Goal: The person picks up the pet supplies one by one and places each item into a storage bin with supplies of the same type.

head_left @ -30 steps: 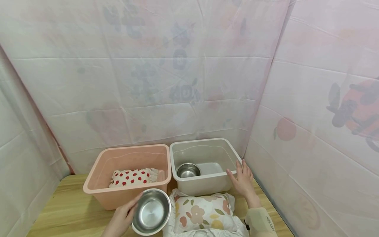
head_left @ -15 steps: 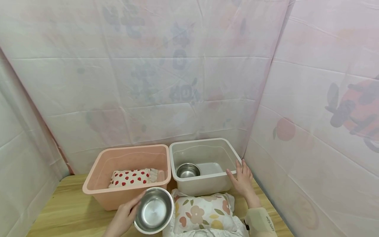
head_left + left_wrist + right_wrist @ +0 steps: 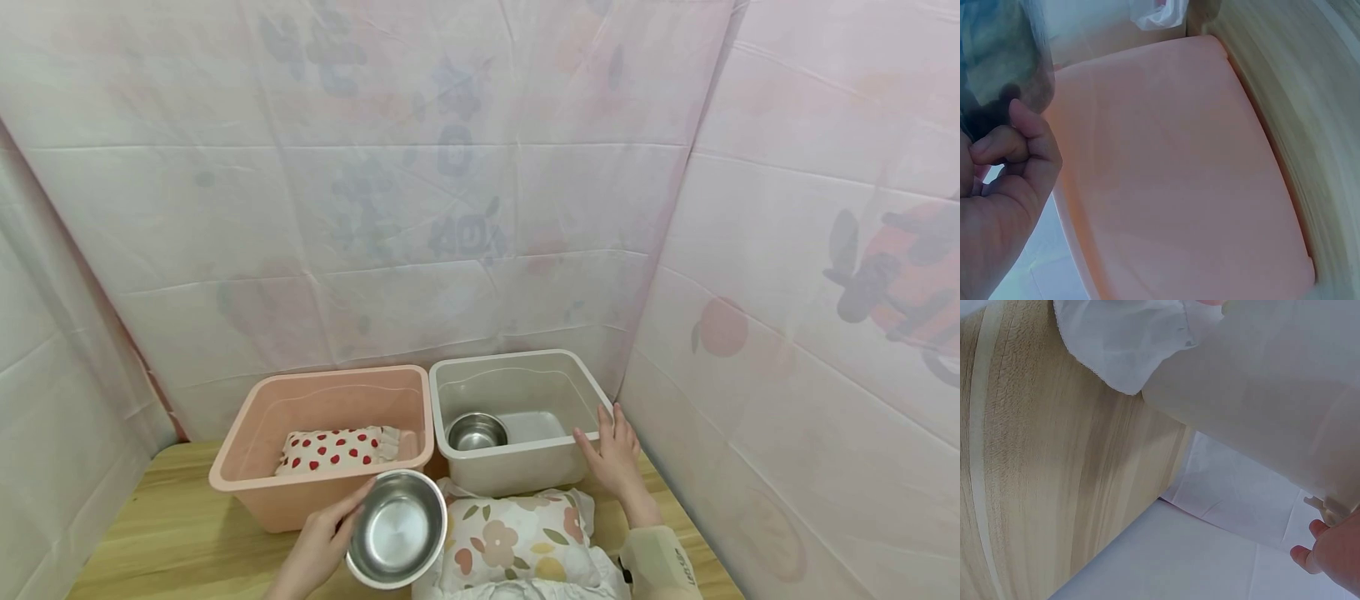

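A shiny metal bowl [image 3: 397, 529] is pinched at its left rim by my left hand [image 3: 318, 537], in front of the pink bin [image 3: 270, 504]. The bowl is tilted, its inside facing up. In the left wrist view the fingers [image 3: 1035, 134] curl at the bowl's outer wall [image 3: 1007, 69]. My right hand [image 3: 617, 454] rests on the near right corner of the grey bin [image 3: 517, 471], fingers extended over its rim. A second metal bowl [image 3: 477, 432] sits inside the grey bin at the left. Inside the pink bin lies a small cushion with red strawberries [image 3: 333, 450].
A floral pillow with white ruffles [image 3: 517, 542] lies on the wooden table [image 3: 165, 533], just in front of the grey bin. Pale printed sheets hang as walls behind [image 3: 390, 208] and at both sides. The two bins stand side by side against the back sheet.
My left hand has moved slightly right and up with the bowl, which now overlaps the floral pillow's left edge a little. The right hand has stayed in place.
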Demonstrator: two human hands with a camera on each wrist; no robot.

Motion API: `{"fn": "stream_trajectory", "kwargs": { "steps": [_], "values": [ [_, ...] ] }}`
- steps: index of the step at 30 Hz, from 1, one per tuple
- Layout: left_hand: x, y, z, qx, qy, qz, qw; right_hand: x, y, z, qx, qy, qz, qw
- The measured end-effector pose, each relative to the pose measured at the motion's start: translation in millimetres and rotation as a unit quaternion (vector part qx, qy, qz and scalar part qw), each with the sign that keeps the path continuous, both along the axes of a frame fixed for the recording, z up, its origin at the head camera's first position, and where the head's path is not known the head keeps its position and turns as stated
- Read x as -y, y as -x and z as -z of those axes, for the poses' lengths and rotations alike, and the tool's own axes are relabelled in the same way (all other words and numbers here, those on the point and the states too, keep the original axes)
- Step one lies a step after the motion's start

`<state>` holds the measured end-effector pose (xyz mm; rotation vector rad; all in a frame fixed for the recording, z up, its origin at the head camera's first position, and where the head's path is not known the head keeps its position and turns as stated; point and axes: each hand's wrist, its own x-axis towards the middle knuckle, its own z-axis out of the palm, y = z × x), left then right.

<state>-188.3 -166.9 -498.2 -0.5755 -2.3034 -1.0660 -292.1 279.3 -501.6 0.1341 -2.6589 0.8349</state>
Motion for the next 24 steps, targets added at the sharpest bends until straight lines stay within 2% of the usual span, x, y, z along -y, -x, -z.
{"fn": "stream_trajectory", "kwargs": {
  "steps": [9, 16, 24],
  "values": [
    [-6.5, -0.8, -6.9, 0.034, -0.037, -0.024, 0.9984, -0.1, -0.4, -0.1, 0.001, 0.004, -0.002, 1.0],
    [-10.2, -0.4, -13.8, 0.063, -0.035, -0.044, 0.9964, -0.3, -0.7, -0.9, 0.004, 0.004, -0.002, 1.0],
    [-15.4, -0.9, -20.9, 0.073, -0.047, -0.04, 0.9954, 0.4, -0.3, -0.4, 0.002, 0.004, -0.001, 1.0]
  ]
}}
